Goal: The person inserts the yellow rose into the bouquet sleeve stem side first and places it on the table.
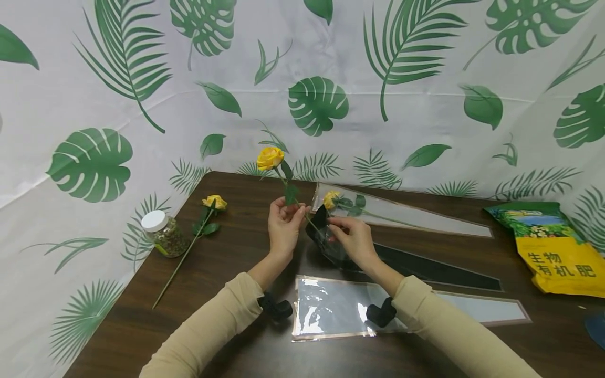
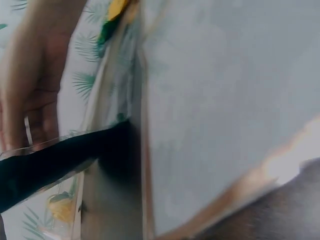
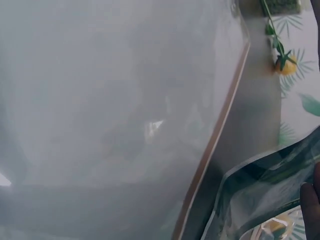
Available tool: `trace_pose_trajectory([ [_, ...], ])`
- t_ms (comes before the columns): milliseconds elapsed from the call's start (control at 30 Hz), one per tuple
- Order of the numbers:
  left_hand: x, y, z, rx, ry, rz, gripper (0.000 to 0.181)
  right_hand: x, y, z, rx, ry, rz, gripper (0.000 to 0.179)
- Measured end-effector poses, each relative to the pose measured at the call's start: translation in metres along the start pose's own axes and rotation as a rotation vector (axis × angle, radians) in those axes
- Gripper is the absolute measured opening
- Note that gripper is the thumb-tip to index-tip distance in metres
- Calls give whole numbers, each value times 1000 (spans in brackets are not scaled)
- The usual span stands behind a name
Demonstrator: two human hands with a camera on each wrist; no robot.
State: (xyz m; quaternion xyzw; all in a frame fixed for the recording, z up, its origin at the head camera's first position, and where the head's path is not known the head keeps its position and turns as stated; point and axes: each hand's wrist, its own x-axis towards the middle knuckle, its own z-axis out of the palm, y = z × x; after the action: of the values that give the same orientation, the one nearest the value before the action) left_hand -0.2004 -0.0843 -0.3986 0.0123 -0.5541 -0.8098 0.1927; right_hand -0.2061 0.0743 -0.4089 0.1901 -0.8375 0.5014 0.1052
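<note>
In the head view my left hand (image 1: 285, 226) pinches the stem of a yellow rose (image 1: 270, 158), its bloom up and leaning left. The stem slants down to the mouth of a black, clear-fronted flower sleeve (image 1: 435, 265). My right hand (image 1: 357, 240) pinches the rim of that sleeve, and the mouth stands raised off the table. The sleeve's narrow end lies toward the right. In the left wrist view the left hand (image 2: 37, 75) is just above the black sleeve (image 2: 55, 157). Fingertips (image 3: 310, 200) appear at the sleeve's edge in the right wrist view.
Behind lies a pale sleeve (image 1: 425, 221) with a yellow rose (image 1: 332, 200) in it. Pale sleeves (image 1: 331, 304) lie in front. At left are another rose (image 1: 215, 202) and a white-lidded jar (image 1: 163, 233); at right, a yellow-green bag (image 1: 557, 252). A leaf-print cloth hangs behind.
</note>
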Motion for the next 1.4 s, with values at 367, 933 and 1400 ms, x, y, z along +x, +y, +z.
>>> trace_pose_trajectory([
  [367,-13,-2,-5,343,-68,36,46,1,-6,1,34,23,24,18],
  [933,-11,6,-13,217,-57,172,33,2,-7,0,57,24,8,17],
  [1400,-11,5,-7,491,-1,189,26,3,-13,-1,48,47,-18,18],
])
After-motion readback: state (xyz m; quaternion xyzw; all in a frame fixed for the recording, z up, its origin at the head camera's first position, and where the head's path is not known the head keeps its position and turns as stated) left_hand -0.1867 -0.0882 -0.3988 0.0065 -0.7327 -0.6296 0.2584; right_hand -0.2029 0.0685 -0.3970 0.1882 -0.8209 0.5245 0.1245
